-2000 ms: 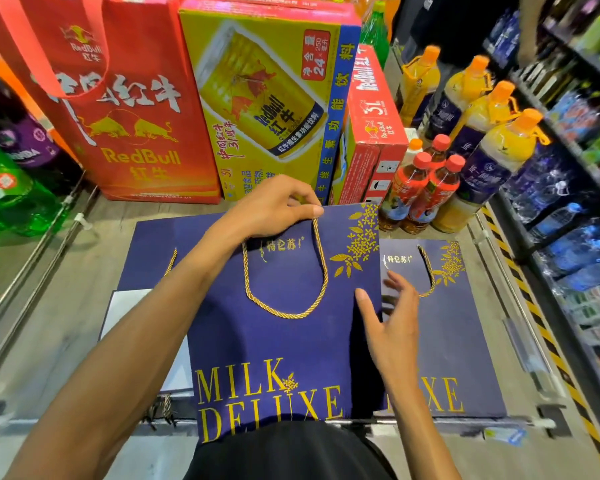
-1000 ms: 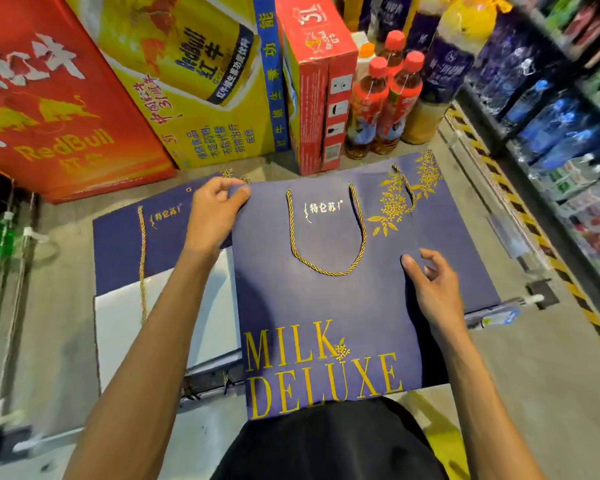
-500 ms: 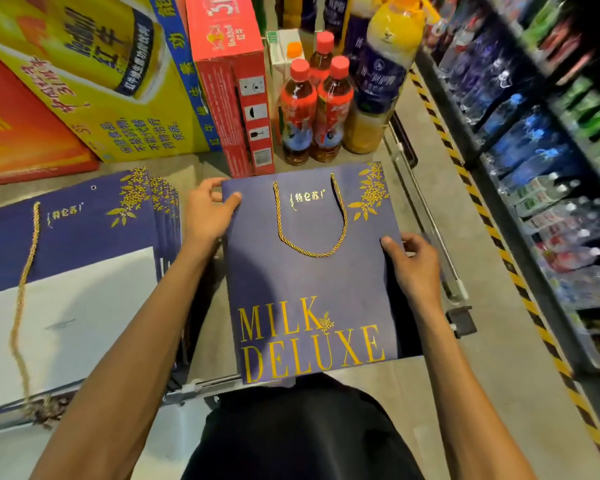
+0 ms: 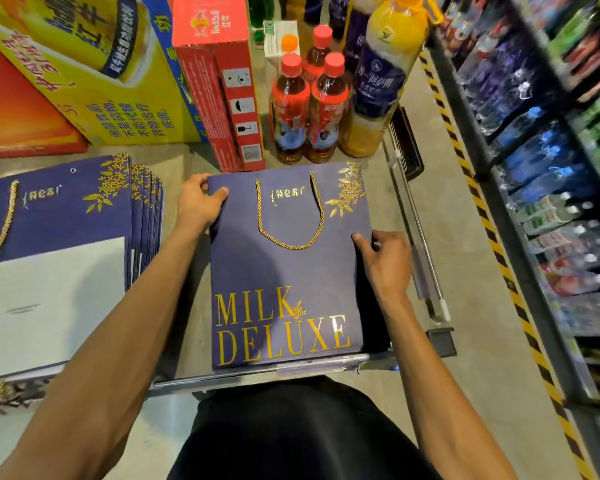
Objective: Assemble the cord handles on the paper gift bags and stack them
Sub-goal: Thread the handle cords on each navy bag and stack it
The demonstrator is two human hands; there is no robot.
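A flat navy paper gift bag [image 4: 284, 271] printed "MILK DELUXE" lies on a stack at the front of the grey platform, its gold cord handle [image 4: 291, 216] looped on its face. My left hand [image 4: 198, 204] grips its top left corner, thumb on top. My right hand [image 4: 383, 261] grips its right edge at mid height, thumb on the face. To the left lies a fanned pile of like bags [image 4: 70, 209] with a loose gold cord [image 4: 0, 233] across it and a white sheet [image 4: 52, 303] over its lower part.
Boxed drink cartons in yellow [image 4: 94, 71] and red [image 4: 219, 81] stand behind, with red-capped bottles [image 4: 309, 109] and a large orange bottle [image 4: 378, 77]. A metal rail [image 4: 420, 237] edges the platform on the right. Shelves of bottles [image 4: 551, 168] line the aisle beyond a striped floor line.
Both hands carried the bag rightward, off the left pile, and lowered it onto the right stack. The view swung right with it.
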